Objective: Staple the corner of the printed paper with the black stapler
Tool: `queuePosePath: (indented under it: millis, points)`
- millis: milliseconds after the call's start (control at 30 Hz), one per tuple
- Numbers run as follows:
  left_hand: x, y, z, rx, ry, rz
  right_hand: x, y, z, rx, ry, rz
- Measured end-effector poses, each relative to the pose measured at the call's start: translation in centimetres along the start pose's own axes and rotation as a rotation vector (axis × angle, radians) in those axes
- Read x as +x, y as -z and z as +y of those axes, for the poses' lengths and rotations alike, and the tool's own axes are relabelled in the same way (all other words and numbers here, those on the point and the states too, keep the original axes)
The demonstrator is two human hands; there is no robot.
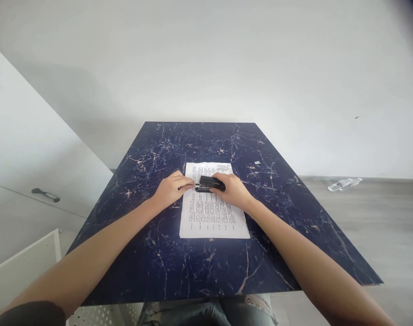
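A black stapler (209, 182) is held above the printed sheets of paper (213, 217), its front end pointing left. My right hand (230, 189) is wrapped round the rear of the stapler, thumb below and fingers on top. At the stapler's front end, the fingertips of my left hand (174, 186) are pinched together. Whatever lies between those fingertips is too small to make out. The paper lies flat on the dark blue marbled table (192, 267), partly covered by both hands and the stapler.
A small white scrap (257, 162) lies on the table to the right of the paper. On the floor at the right is a crumpled clear plastic wrapper (344, 184). A white cabinet with a dark handle (45, 195) stands at the left. A pale wall rises behind the table.
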State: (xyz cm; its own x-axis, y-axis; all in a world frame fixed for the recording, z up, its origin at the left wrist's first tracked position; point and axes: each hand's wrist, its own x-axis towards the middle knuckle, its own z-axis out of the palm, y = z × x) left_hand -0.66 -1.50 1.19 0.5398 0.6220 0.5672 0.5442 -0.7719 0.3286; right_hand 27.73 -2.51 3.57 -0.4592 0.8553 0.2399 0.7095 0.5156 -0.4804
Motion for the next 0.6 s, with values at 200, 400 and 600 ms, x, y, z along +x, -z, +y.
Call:
queuePosePath:
  millis: [200, 400, 600]
  points:
    - [0.12, 0.24, 0.22, -0.018, 0.024, 0.02, 0.03, -0.04, 0.04, -0.002, -0.001, -0.001]
    - [0.21, 0.33, 0.25, -0.048, 0.054, -0.02, 0.01, -0.07, 0.05, -0.008, -0.003, -0.001]
    - [0.15, 0.23, 0.21, -0.03, 0.056, -0.033, 0.0, -0.13, 0.07, -0.01, -0.004, 0.005]
